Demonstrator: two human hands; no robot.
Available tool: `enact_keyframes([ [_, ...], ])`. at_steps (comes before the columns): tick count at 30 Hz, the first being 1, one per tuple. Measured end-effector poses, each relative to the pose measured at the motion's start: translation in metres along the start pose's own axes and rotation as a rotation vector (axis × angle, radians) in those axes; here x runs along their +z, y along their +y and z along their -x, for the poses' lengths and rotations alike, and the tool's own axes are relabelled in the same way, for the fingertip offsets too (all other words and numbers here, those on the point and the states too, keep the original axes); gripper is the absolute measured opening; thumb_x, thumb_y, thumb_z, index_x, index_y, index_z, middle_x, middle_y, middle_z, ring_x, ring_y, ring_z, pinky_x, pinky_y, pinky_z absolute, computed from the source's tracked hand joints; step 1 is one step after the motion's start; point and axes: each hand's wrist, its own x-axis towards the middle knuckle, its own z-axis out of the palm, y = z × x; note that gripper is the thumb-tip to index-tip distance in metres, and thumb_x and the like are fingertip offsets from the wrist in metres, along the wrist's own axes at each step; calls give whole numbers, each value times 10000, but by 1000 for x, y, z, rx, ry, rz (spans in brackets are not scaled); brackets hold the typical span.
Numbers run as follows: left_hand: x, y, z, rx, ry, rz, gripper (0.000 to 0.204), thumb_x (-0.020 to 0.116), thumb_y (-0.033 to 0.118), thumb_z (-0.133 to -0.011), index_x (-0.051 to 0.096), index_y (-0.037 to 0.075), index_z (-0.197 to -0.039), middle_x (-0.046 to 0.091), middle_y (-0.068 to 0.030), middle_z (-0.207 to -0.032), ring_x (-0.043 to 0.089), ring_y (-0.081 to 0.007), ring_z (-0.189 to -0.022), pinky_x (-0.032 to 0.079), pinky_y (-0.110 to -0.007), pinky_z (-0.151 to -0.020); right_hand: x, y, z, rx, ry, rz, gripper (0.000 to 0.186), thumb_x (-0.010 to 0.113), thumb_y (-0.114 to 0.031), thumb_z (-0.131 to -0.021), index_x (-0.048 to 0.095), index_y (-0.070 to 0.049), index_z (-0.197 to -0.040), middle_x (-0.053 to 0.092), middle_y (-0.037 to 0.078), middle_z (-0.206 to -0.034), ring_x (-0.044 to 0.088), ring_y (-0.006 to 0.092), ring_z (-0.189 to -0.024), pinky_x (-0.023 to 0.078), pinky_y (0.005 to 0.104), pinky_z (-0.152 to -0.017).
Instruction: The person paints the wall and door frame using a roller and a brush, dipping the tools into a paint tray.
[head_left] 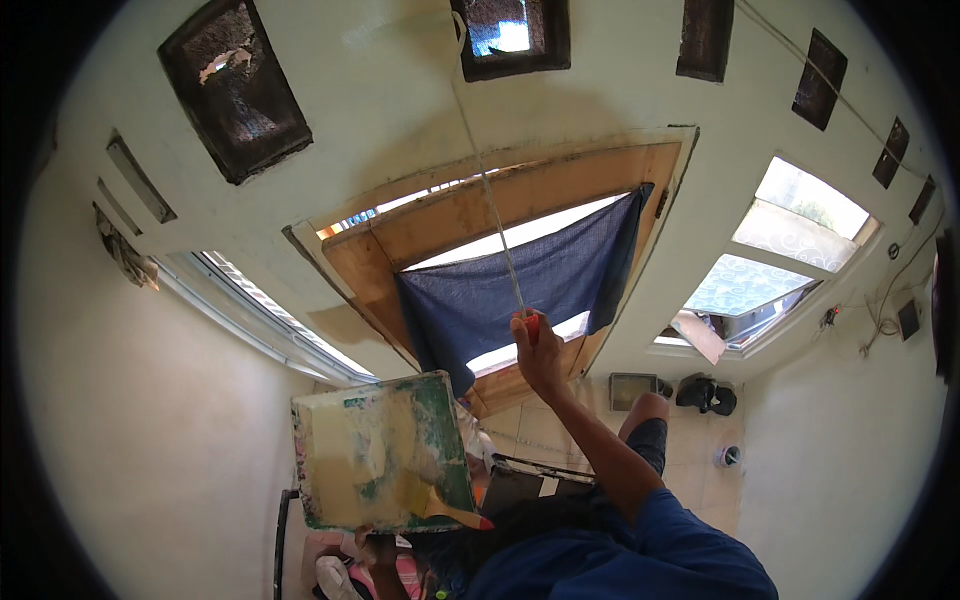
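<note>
My right hand point(540, 352) is raised in front of me, its fingers wrapped round the red handle point(532, 324) of a long thin rod point(497, 215). The rod reaches up the pale wall and its far end curves beside a square opening; I cannot make out a roller head there. At lower left, my left hand point(376, 548) grips the lower edge of a green paint tray point(455, 440), partly hidden beneath it. Cream paint coats much of the tray. Across its lower right corner lies a paintbrush point(445, 508) with a wooden, red-tipped handle.
Ahead stands a wooden door frame point(540, 200) with a dark blue cloth point(525, 270) hung across it. Windows flank it, the right one point(770, 250) partly open. On the tiled floor are a grey basin point(632, 390), black shoes point(705, 394) and a small paint pot point(728, 457).
</note>
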Motion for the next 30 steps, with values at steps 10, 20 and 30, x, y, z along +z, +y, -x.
enact_keyframes([
  [10, -45, -11, -6, 3, 104, 66, 391, 610, 117, -694, 503, 25, -1058, 536, -96, -1026, 522, -249, -908, 461, -371, -795, -30, 45, 74, 94, -67, 201, 378, 558, -338, -895, 508, -17, -1088, 633, 205, -860, 629, 375, -783, 481, 445, -689],
  [20, -78, -26, -20, 127, 166, -53, 88, 607, 98, -726, 595, 29, -779, 593, -82, -775, 545, -203, -709, 463, -333, -724, -4, -79, -55, -204, 103, 13, 320, 566, -309, -896, 565, 11, -888, 547, 133, -633, 520, 194, -507, 434, 327, -480],
  [30, -101, -35, -22, 116, 176, -102, 112, 614, 80, -696, 601, 41, -800, 601, -99, -821, 560, -218, -750, 474, -320, -705, -16, -54, -43, -156, 78, 55, 361, 561, -339, -893, 560, 20, -853, 555, 145, -632, 549, 233, -557, 442, 349, -546],
])
